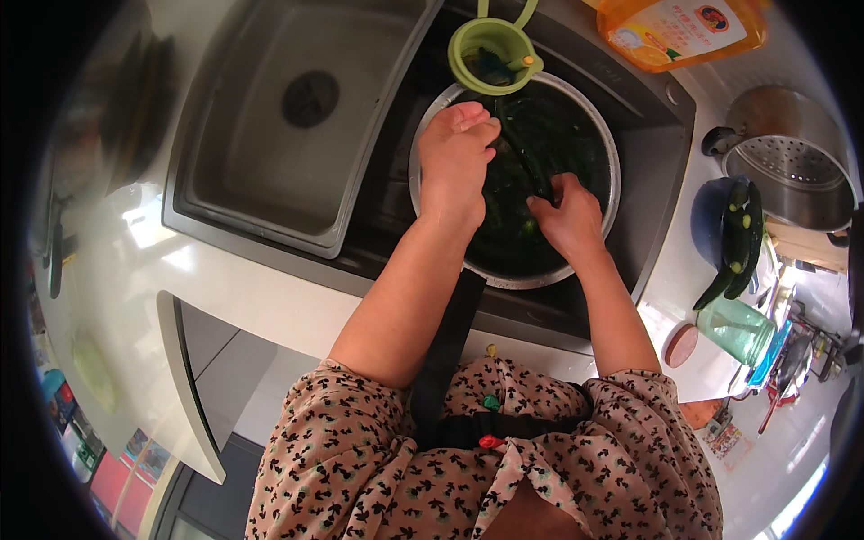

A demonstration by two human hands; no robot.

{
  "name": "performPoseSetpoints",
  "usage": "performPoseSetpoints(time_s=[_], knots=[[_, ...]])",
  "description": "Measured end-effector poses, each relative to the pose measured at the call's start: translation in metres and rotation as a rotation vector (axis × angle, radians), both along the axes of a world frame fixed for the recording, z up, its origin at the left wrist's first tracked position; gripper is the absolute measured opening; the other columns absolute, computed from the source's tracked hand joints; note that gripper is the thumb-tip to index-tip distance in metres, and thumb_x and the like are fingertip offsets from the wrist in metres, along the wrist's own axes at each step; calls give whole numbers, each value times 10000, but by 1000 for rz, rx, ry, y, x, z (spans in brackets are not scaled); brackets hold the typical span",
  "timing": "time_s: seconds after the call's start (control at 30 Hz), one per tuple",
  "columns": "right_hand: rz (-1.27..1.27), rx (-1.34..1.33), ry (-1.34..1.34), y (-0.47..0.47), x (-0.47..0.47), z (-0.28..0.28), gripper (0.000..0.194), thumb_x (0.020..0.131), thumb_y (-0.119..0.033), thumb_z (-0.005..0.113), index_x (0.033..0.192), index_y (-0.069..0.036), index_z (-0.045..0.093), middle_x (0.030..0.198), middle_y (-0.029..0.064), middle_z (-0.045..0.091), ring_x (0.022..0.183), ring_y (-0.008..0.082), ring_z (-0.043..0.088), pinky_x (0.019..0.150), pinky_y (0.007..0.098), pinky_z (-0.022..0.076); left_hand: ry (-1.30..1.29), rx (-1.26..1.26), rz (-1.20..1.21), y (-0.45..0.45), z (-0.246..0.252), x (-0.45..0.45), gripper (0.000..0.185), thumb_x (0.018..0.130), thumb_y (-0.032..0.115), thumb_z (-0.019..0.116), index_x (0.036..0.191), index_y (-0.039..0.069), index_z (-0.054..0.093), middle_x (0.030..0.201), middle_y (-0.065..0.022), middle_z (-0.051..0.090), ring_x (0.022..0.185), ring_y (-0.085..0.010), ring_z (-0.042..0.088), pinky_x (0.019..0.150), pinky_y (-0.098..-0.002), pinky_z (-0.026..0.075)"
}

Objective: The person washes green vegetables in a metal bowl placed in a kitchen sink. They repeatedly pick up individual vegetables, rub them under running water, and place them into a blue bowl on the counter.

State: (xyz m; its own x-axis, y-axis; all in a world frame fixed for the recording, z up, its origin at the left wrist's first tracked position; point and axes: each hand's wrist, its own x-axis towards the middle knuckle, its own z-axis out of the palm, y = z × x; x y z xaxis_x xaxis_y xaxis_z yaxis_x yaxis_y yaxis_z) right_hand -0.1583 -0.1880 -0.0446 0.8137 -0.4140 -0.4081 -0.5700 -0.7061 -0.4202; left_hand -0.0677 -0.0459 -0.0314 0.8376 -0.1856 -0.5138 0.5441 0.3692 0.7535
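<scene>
A round metal basin (615, 158) of water stands in the dark sink, with dark green cucumbers in it. My right hand (574, 216) is over the basin's near right side, thumb and fingers closed around one long cucumber (520, 138). That cucumber slants away toward the far rim. My left hand (459, 152) is raised over the basin's left side, wrist bent and fingers curled beside the cucumber's far part. Whether those fingers touch it is hidden. Just beyond my left hand, a green plastic strainer basket (459, 64) with dark contents overlaps the basin's far rim.
A grey tray (256, 121) with a drain covers the sink's left part. Along the right counter are an orange detergent bottle (682, 34), a steamer pot (776, 115), cucumbers (742, 236) on a blue bowl (705, 219), and a green glass jar (736, 331). A cabinet door (192, 398) stands open at left.
</scene>
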Motion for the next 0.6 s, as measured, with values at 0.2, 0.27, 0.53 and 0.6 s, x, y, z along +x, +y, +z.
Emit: performPoseSetpoints(time_s=[0.2, 0.27, 0.53, 0.6], knots=[[2, 43, -331, 13, -27, 22, 346, 775, -128, 672, 1028, 74, 552, 893, 250, 638, 852, 394, 636, 763, 404, 494, 179, -33, -114, -8, -3, -9, 519, 816, 95, 673, 1250, -54, 431, 1268, -169, 480, 1128, -256, 510, 881, -410, 446], [-38, 76, -382, 14, -33, 31, 309, 789, -88, 655, 1040, 62, 556, 881, 241, 638, 838, 395, 635, 757, 401, 496, 78, 45, -105, -12, -4, -11, 465, 833, 117, 661, 1223, -42, 463, 1245, -166, 505, 1102, -254, 532, 871, -400, 450], [-26, 276, -542, 0, -28, 63, 226, 882, -102, 643, 1066, 24, 604, 733, 79, 611, 631, 107, 555, 585, 248, 450, -1166, 831, -614, -11, 10, -17, 212, 896, 237, 581, 795, 64, 650, 686, -81, 599, 672, -305, 573, 702, -422, 390], [-333, 546, -404, -9, -24, 71, 197, 905, -153, 633, 1002, 19, 636, 670, 5, 562, 594, 61, 498, 496, 223, 389, -1231, 780, -693, -8, 10, -16, 219, 889, 261, 595, 836, 57, 653, 700, -85, 610, 661, -313, 571, 701, -415, 397]])
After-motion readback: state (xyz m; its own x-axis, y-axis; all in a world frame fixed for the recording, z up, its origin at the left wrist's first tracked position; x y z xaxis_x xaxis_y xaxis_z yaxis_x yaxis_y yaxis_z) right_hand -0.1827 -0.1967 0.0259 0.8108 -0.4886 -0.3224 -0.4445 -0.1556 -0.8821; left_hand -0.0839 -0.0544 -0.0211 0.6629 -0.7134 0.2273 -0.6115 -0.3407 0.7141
